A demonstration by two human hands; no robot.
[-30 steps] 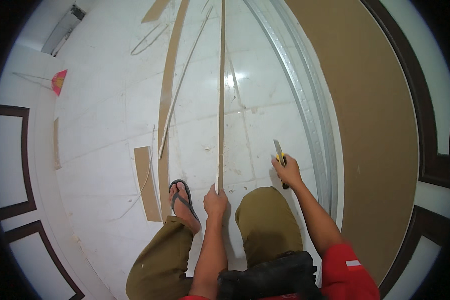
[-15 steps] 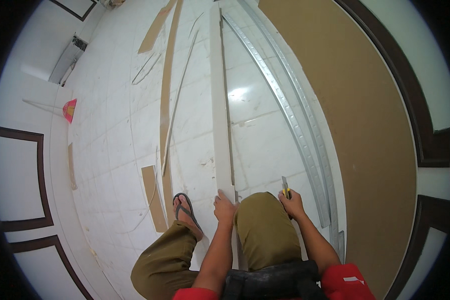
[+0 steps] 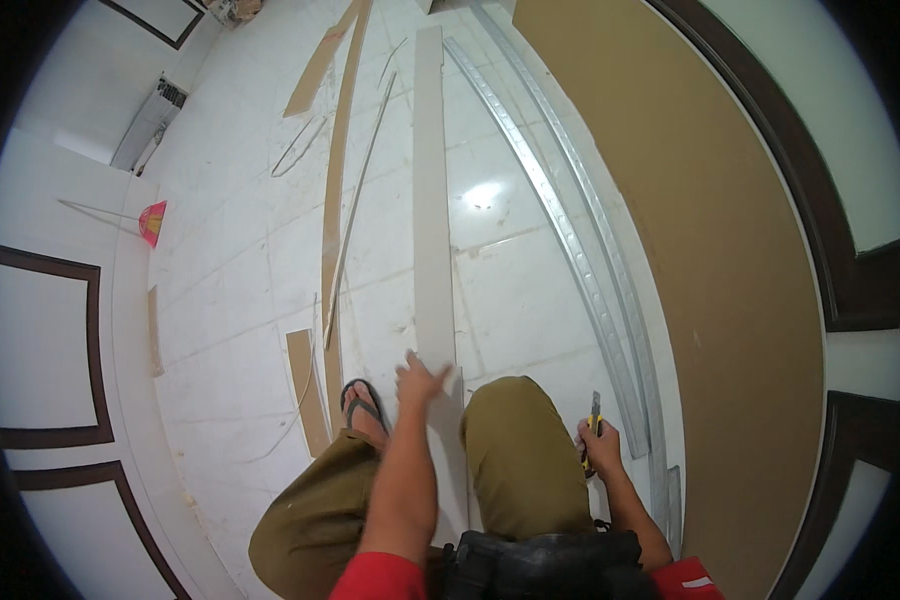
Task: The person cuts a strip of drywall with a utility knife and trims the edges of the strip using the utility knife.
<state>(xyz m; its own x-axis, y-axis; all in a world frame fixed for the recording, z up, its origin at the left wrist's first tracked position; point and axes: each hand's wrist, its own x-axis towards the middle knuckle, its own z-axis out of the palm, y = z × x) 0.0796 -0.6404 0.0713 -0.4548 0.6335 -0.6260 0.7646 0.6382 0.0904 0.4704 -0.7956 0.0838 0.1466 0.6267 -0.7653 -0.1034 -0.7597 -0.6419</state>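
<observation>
A long, pale grey board (image 3: pixel 429 200) lies flat on the floor (image 3: pixel 230 280), running up the frame's middle, left hand (image 3: pixel 419 380) spread on its near end, right hand (image 3: pixel 600 447) gripping a knife (image 3: pixel 594 412).

One long pale board strip (image 3: pixel 431 200) lies flat along the white tiled floor (image 3: pixel 240 260). Two metal channels (image 3: pixel 570 240) run side by side to its right, next to one large brown sheet (image 3: pixel 710 220). To its left lie about four brown offcuts (image 3: pixel 332 210), long and short, and one thin pale batten (image 3: pixel 358 210). One red dustpan (image 3: pixel 152 222) sits by the wall. There is one sandalled foot (image 3: pixel 365 412), two knees, one left hand (image 3: pixel 418 380), one right hand (image 3: pixel 600 450) and one utility knife (image 3: pixel 594 412).
</observation>
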